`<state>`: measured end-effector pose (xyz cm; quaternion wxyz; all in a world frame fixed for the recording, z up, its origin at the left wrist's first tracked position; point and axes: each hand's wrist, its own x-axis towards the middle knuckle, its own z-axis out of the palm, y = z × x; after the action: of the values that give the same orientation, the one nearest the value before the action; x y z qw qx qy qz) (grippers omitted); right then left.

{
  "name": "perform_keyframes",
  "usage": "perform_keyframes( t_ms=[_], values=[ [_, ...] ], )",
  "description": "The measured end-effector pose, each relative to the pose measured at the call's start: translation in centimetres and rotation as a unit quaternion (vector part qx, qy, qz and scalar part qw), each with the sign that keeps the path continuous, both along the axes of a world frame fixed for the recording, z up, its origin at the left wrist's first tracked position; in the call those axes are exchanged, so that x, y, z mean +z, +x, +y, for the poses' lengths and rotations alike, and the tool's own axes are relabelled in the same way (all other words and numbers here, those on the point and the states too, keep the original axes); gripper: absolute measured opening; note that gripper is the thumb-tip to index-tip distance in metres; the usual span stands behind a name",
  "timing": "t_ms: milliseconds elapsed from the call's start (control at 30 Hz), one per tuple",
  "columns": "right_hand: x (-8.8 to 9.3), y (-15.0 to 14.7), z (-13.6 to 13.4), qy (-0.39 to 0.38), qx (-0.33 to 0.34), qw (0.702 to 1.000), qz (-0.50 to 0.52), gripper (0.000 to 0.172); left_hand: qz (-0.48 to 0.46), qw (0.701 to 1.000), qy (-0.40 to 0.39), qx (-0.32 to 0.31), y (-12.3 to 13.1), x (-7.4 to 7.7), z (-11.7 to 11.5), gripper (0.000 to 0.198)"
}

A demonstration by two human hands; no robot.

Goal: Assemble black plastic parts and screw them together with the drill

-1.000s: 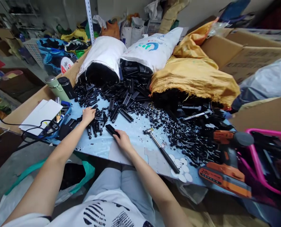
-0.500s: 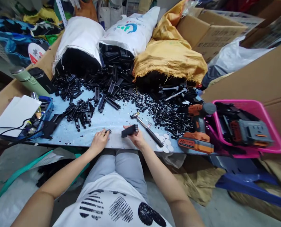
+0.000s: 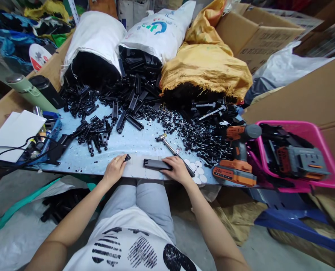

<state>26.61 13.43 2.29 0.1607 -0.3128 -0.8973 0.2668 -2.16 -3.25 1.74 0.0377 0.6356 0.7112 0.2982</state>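
Note:
My left hand point(image 3: 114, 170) rests at the near edge of the pale blue table point(image 3: 133, 145), its fingers pinched on a small black plastic piece point(image 3: 127, 158). My right hand point(image 3: 178, 169) lies on the right end of a flat black plastic bar point(image 3: 156, 164), pressing it down on the table. A small hammer point(image 3: 173, 152) lies just beyond my right hand. A heap of small black clips point(image 3: 95, 132) sits beyond my left hand.
White sacks point(image 3: 96, 41) and a yellow sack point(image 3: 209, 69) spill black parts across the back. An orange cordless drill point(image 3: 236, 156) stands at the right beside a pink basket point(image 3: 298, 156). A green bottle point(image 3: 28, 92), white paper point(image 3: 13, 133) and cables lie at the left.
My left hand came back from the clip heap to the near edge with a small piece. My right hand lifted the black bar, then laid it flat on the table.

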Motion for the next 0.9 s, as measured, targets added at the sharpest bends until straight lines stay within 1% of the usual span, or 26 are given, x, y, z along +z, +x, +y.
perform_keyframes(
  t_ms=[67,100,200,233,267,300,333,367,400,467,533,600,633,667,700,733,767,800,833,867,900],
  values=[
    [0.3,-1.9,-0.8,0.057,0.044,0.993,-0.088,0.046,-0.013,1.0,0.014,0.015,0.0,0.4,-0.3,0.036],
    [0.3,-3.2,-1.5,0.074,0.063,0.989,-0.111,0.047,-0.019,0.999,0.021,0.022,0.1,0.6,-0.5,0.036],
    [0.3,-7.9,-3.6,0.095,0.123,0.98,-0.125,0.046,-0.036,0.998,0.038,0.04,0.3,1.0,-0.7,0.036],
    [0.3,-9.2,-4.0,0.097,0.113,0.98,-0.13,0.045,-0.039,0.997,0.04,0.044,0.3,1.1,-0.8,0.036],
    [0.4,-10.1,-4.1,0.097,0.078,0.982,-0.14,0.044,-0.04,0.997,0.041,0.047,0.4,1.2,-0.8,0.036],
    [0.6,-10.7,-4.0,0.097,0.024,0.983,-0.154,0.045,-0.041,0.997,0.041,0.05,0.4,1.3,-0.9,0.036],
    [0.9,-10.8,-3.8,0.098,-0.036,0.98,-0.168,0.045,-0.043,0.997,0.041,0.052,0.4,1.4,-1.0,0.035],
    [1.2,-10.6,-3.4,0.097,-0.081,0.975,-0.18,0.046,-0.049,0.996,0.044,0.054,0.4,1.5,-1.0,0.035],
    [1.5,-10.2,-3.0,0.096,-0.102,0.972,-0.19,0.045,-0.057,0.996,0.048,0.055,0.4,1.6,-1.1,0.034],
    [2.0,-9.6,-2.5,0.088,-0.082,0.973,-0.198,0.045,-0.084,0.993,0.059,0.051,0.6,1.9,-1.0,0.034],
    [2.2,-9.7,-2.3,0.072,-0.06,0.975,-0.199,0.047,-0.12,0.99,0.062,0.044,1.0,2.2,-0.6,0.033],
    [2.1,-10.8,-2.4,0.046,-0.075,0.981,-0.173,0.049,-0.174,0.982,0.055,0.044,1.6,2.5,-0.1,0.032],
    [2.1,-11.4,-2.4,0.018,-0.078,0.987,-0.137,0.048,-0.208,0.976,0.05,0.045,1.9,2.7,0.2,0.032],
    [2.0,-12.0,-2.5,-0.028,-0.071,0.993,-0.086,0.047,-0.246,0.967,0.044,0.047,2.2,2.8,0.5,0.032],
    [2.1,-12.5,-2.7,-0.095,-0.056,0.994,-0.025,0.047,-0.287,0.956,0.039,0.052,2.5,2.9,0.8,0.033],
    [2.1,-12.7,-2.9,-0.177,-0.038,0.983,0.04,0.048,-0.326,0.943,0.035,0.057,2.8,3.0,1.1,0.034],
    [2.3,-12.8,-3.2,-0.264,-0.021,0.959,0.101,0.05,-0.361,0.93,0.03,0.062,3.0,3.1,1.4,0.035],
    [2.4,-12.7,-3.5,-0.342,-0.006,0.927,0.151,0.054,-0.386,0.919,0.027,0.068,3.0,3.1,1.7,0.037],
    [2.7,-12.4,-3.9,-0.401,0.004,0.897,0.188,0.057,-0.401,0.913,0.026,0.073,3.0,3.2,2.0,0.038],
    [3.0,-12.0,-4.3,-0.437,0.019,0.875,0.209,0.06,-0.403,0.912,0.027,0.074,2.9,3.3,2.2,0.039],
    [3.3,-11.6,-4.6,-0.455,0.04,0.863,0.216,0.061,-0.395,0.915,0.03,0.07,2.7,3.4,2.3,0.038]
  ],
)
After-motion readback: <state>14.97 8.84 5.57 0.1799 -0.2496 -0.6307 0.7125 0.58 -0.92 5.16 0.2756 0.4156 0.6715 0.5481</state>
